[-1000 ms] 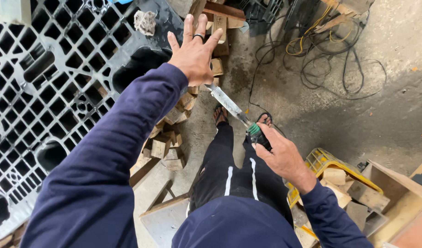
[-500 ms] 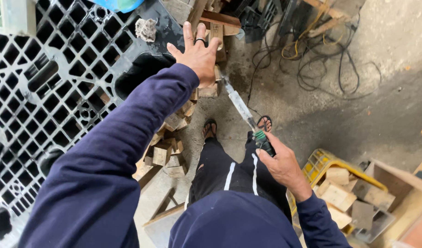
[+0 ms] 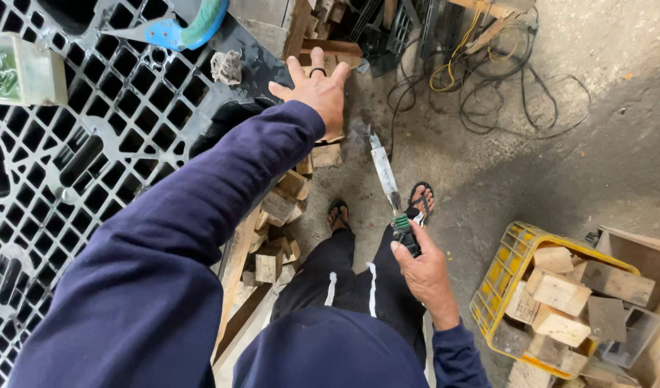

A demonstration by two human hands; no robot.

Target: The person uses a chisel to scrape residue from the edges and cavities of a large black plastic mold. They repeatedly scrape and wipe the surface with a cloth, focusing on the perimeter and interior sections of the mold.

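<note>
My left hand (image 3: 317, 92) is stretched far forward, fingers spread and empty, hovering over a stack of wooden planks (image 3: 328, 54) beside a black plastic pallet (image 3: 93, 151). A dark ring sits on one finger. My right hand (image 3: 425, 271) grips the black and green handle of a long knife (image 3: 385, 176), whose worn blade points forward and down over the concrete floor. Below the blade I see my two feet in sandals (image 3: 419, 197) and dark trousers with white stripes.
A yellow plastic crate (image 3: 504, 276) full of cut wood blocks stands at the lower right. Loose wood offcuts (image 3: 280, 223) lie along the pallet's edge. Tangled black and yellow cables (image 3: 488, 79) sprawl at the back. A blue and green tool (image 3: 173, 30) rests on the pallet.
My left hand has reached further forward toward the planks. The right hand has lowered the knife, so the blade now points more straight ahead over the floor.
</note>
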